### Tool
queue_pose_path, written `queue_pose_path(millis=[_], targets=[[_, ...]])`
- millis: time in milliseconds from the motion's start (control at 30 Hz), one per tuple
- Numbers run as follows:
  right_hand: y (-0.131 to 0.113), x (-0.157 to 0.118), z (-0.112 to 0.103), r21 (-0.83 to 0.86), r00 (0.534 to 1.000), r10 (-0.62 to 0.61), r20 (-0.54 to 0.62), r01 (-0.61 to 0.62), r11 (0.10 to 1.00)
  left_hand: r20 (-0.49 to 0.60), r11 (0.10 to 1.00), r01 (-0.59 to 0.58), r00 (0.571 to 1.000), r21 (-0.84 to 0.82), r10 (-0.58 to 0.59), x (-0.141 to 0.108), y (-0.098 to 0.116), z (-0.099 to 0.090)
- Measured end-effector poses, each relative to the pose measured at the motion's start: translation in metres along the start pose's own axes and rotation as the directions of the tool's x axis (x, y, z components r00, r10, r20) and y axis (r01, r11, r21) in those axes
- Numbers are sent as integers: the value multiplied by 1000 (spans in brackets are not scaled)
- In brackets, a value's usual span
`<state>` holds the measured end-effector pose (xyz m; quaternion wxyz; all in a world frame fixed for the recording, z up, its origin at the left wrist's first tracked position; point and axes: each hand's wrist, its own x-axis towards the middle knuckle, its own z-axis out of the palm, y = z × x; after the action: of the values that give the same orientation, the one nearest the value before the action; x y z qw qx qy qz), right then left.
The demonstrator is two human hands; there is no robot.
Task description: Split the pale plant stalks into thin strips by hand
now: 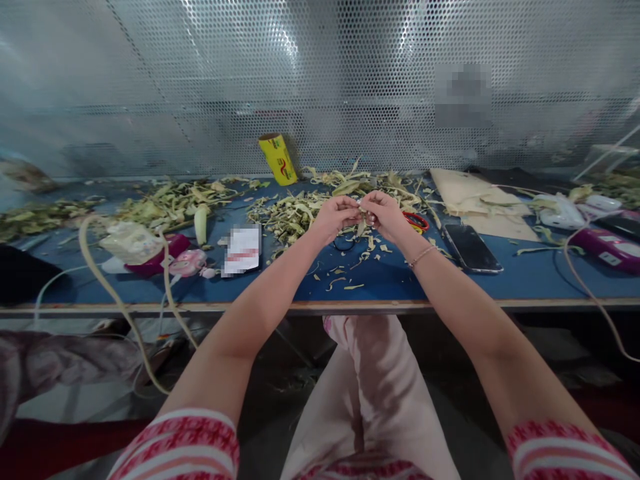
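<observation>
Over the blue table (295, 288), my left hand (336, 219) and my right hand (385, 215) meet with fingertips pinched together. Between them is a small pale piece of dried plant (364, 217), mostly covered by the fingers. A heap of dried greenish-yellow leaves and stems (290, 217) lies just behind and left of my hands. Scissors with red handles (416, 222) lie beside my right hand, their blades hidden. Loose scraps (354, 287) are scattered below my hands.
A yellow tube (279, 160) leans near the perforated metal wall (320, 87). To the right are a phone (473, 247) and brown cardboard (483, 200). On the left lie a white packet (243, 250), a pink device (187, 262), a cream hose (107, 287) and more leaves (175, 203).
</observation>
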<state>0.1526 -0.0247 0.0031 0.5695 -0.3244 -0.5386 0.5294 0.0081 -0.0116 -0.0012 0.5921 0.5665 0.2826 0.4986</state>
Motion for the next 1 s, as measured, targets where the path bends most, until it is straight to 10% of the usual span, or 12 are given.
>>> queue_pose_path(millis=[1000], targets=[[3,4,0,60,995,73,-61,-70,996,-36,999,-33,999,37,34,-1,-3,4]])
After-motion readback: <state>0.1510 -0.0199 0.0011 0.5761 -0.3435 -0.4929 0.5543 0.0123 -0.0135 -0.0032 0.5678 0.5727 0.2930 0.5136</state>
